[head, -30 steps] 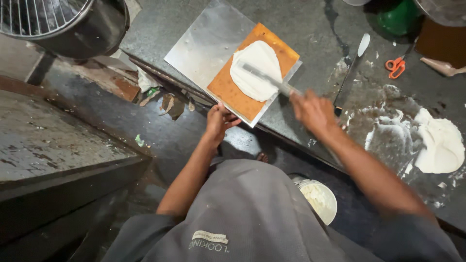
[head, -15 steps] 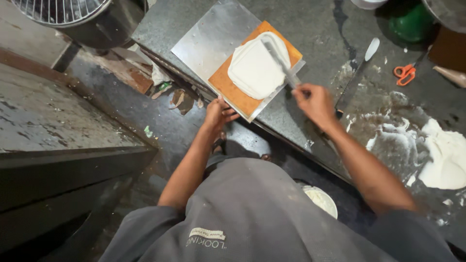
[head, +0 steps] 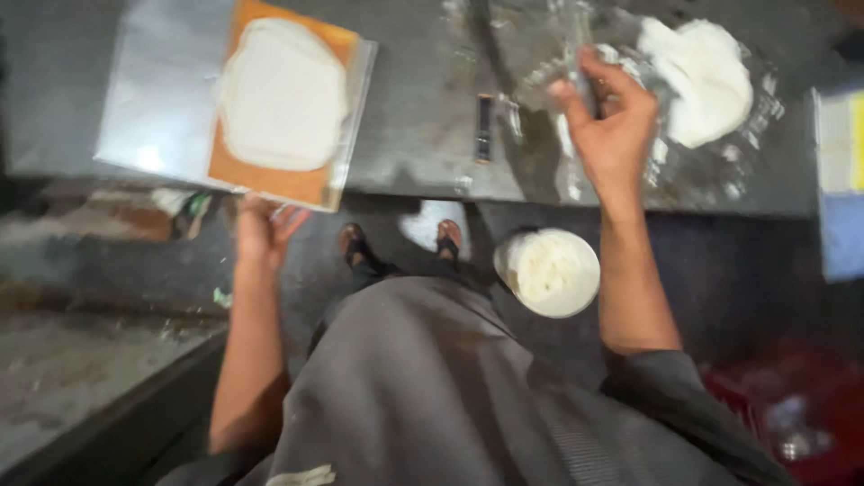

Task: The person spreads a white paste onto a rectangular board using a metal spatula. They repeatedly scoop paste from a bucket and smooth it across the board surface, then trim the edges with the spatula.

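Note:
A flat white round of dough [head: 283, 94] lies on an orange board [head: 270, 180], which rests on a shiny metal sheet [head: 153, 90] at the left of the grey counter [head: 423, 117]. My left hand [head: 263, 232] reaches up from below and grips the board's near edge where it overhangs the counter. My right hand [head: 612, 121] hovers over a floured patch next to a lump of white dough [head: 697, 76]. Its fingers are curled around a thin pale spatula [head: 578, 45], which is blurred.
A dark-handled knife [head: 484, 126] lies on the counter between the hands. Below the counter edge sits a white bowl [head: 549, 272] of white paste, by my sandalled feet [head: 447, 238]. A red container [head: 783, 414] is low right and a blue and yellow thing [head: 841, 180] stands at the right.
My right hand has left the dough round and moved right to the floured patch with the spatula. The view has swung right. My left hand stays at the board's edge.

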